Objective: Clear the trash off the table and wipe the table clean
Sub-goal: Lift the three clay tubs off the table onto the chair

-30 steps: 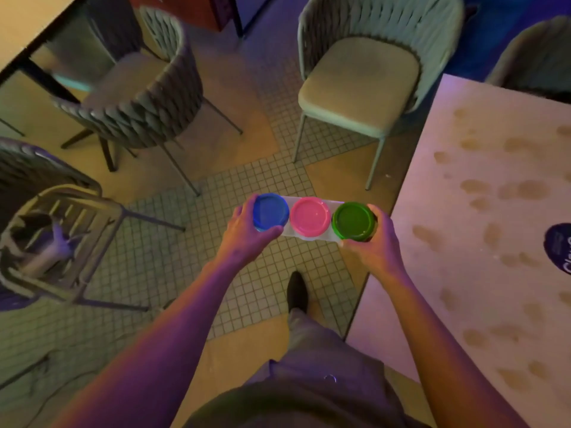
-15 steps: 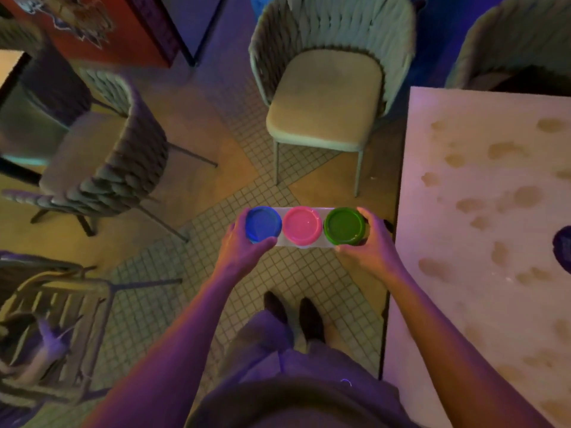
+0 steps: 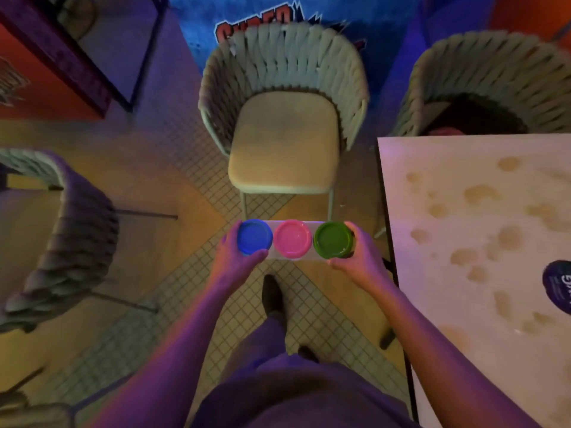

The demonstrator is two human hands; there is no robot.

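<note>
The left hand (image 3: pixel 236 261) and right hand (image 3: pixel 358 257) grip opposite ends of a rigid-looking pack of three round tubs with blue, pink and green lids (image 3: pixel 295 240). It probably weighs little. It hangs beyond the stained counter's (image 3: pixel 463 211) left edge.

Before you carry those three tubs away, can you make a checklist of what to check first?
1. Left hand holds the blue tub: ok, fingers curl round that end.
2. Right hand holds the green tub: ok.
3. Pack level, pink tub in the middle: ok, all three lids face up.
4. Lids shut tight: cannot tell from above.
5. Way ahead free: not ok, a chair stands right in front.
6. Table clean: not ok, brown blotches cover it and a dark round thing lies at its right edge.
</note>
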